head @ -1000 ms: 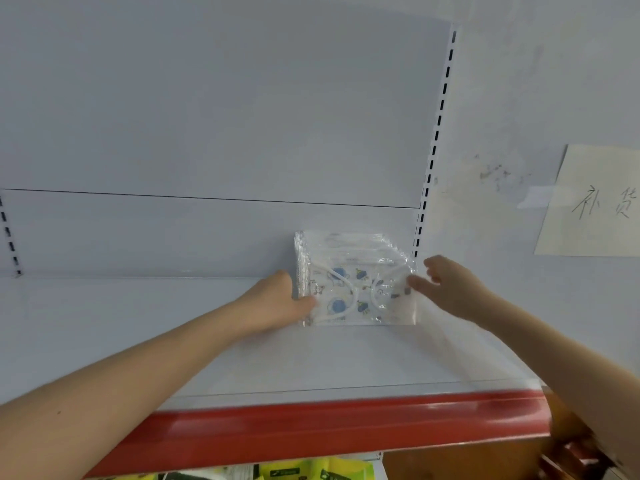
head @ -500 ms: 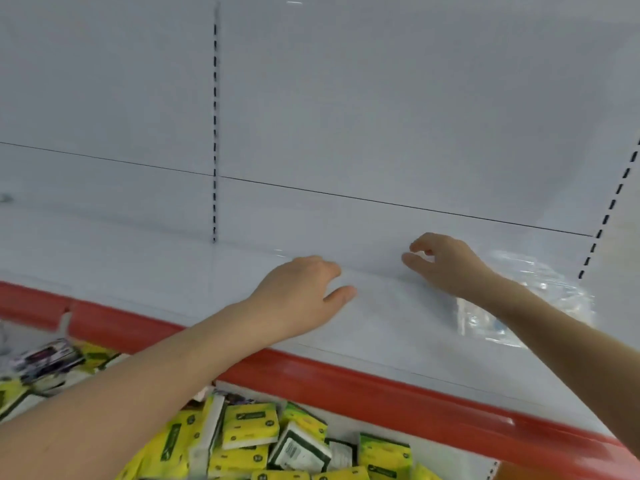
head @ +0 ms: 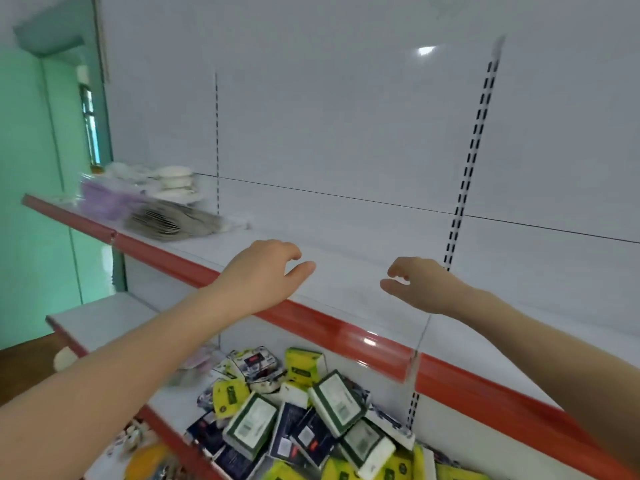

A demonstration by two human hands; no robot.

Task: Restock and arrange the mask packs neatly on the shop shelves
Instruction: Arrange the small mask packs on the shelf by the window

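Head view, from the left edge: a green wall [head: 31, 202] fills the far left of the frame. Beside it, at the upper left, the mask packs [head: 162, 221] lie at the far end of the white shelf [head: 346, 271]: a purple pack [head: 104, 199], a grey fanned stack in front of it, and white rounded masks [head: 171, 181] behind. They are blurred, so their wrapping is hard to make out.

Toward the centre, the left hand [head: 259, 275] hovers over the shelf's red front strip [head: 332, 327], fingers loosely curled, thumb out, holding nothing. It is well apart from the mask packs.

Right of centre, the right hand [head: 422, 285] hangs over the bare shelf surface, fingers loosely bent, also holding nothing. The two hands are apart, with bare shelf between them.

Behind the right hand a slotted upright [head: 467, 168] runs up the white back panel.

At the bottom centre, the lower shelf [head: 104, 317] carries a jumbled pile of packets [head: 298, 420], yellow, green-and-white and dark.
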